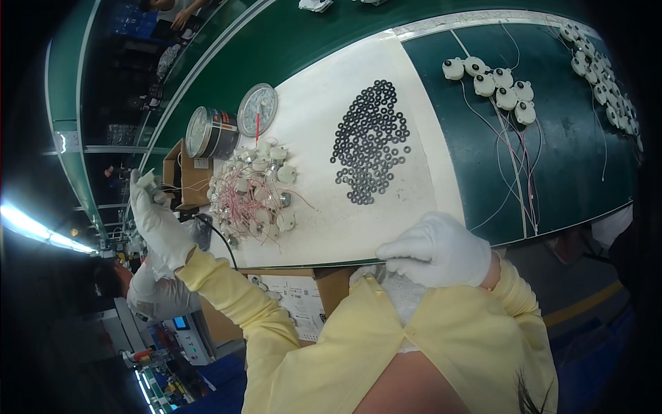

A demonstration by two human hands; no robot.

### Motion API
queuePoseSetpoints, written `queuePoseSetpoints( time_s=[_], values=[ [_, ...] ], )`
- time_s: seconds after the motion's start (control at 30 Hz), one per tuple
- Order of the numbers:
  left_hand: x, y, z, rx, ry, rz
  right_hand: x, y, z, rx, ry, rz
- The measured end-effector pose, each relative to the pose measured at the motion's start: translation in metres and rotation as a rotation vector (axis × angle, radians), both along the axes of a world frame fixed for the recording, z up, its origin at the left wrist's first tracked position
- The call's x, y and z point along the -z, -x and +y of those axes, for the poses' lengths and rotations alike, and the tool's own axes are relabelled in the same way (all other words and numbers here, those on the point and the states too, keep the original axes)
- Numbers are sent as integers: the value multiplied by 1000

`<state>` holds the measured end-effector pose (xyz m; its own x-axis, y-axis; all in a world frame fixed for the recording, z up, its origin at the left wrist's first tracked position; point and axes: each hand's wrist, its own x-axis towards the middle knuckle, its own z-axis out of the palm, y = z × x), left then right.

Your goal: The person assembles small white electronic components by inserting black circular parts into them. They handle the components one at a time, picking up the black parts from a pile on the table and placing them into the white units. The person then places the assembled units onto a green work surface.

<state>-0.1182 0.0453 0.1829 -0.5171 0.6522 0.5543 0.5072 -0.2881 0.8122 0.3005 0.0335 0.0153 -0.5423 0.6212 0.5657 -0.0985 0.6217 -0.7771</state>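
Your left hand (157, 219) is pinched shut on a small white motor (147, 181), held off the bench's (324, 228) left edge beside the pile of motors (254, 188). It looks light and rigid, but its thin red leads probably snag and pull loose, so grip the round body, not the wires. Your right hand (436, 250) rests curled at the near edge; I cannot tell whether it holds anything. The black washers (369, 141) look slippery.

The left hand (160, 224), in a white glove, reaches up at the left of the frame, its arm in a yellow sleeve, fingers (141, 185) pinched closed. The right hand (434, 250), also gloved, rests curled at lower centre, wrist bent.
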Motion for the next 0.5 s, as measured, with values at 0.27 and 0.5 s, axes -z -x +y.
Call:
queuePoseSetpoints(
  time_s=[0.27, 0.5],
  values=[
    [-16, 40, 6, -213, -368, -106, 5, 4, 0, -17, 5, 32],
    [-83, 6, -10, 344, -716, -351, 4, 0, -1, -54, 79, -38]
  ],
)
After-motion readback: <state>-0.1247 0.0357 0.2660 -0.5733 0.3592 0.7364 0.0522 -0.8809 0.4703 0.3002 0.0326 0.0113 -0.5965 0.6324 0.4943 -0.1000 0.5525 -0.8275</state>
